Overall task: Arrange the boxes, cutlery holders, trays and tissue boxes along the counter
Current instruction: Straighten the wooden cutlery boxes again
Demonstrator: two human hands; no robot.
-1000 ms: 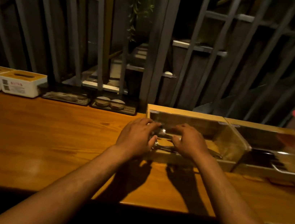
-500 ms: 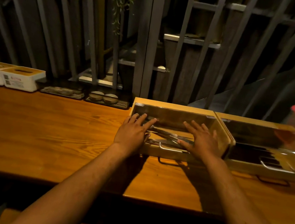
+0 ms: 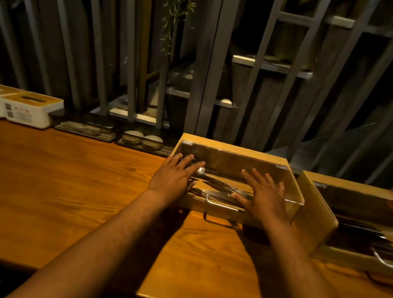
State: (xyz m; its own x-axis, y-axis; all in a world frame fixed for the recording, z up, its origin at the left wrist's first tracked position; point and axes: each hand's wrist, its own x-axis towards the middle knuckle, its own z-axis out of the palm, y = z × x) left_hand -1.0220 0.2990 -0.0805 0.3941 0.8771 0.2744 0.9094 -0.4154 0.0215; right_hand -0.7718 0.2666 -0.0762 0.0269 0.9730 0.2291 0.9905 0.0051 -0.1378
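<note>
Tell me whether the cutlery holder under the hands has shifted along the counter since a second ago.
Yes. The cutlery holder slid left: it is closer to the tray and a gap separates it from the second holder.

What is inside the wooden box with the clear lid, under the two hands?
Inside the wooden box, metal cutlery lies flat. The left hand and right hand cover part of it, so kinds and count stay unclear.

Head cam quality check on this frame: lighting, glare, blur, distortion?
Head view: dim, warm light; the grille behind is nearly black. The hands cast hard shadows toward the camera on the counter. Glare streaks the clear lid of the cutlery holder under the left hand and right hand. The second holder smears at the right edge. Wide-angle bending bows the counter edge.
</note>
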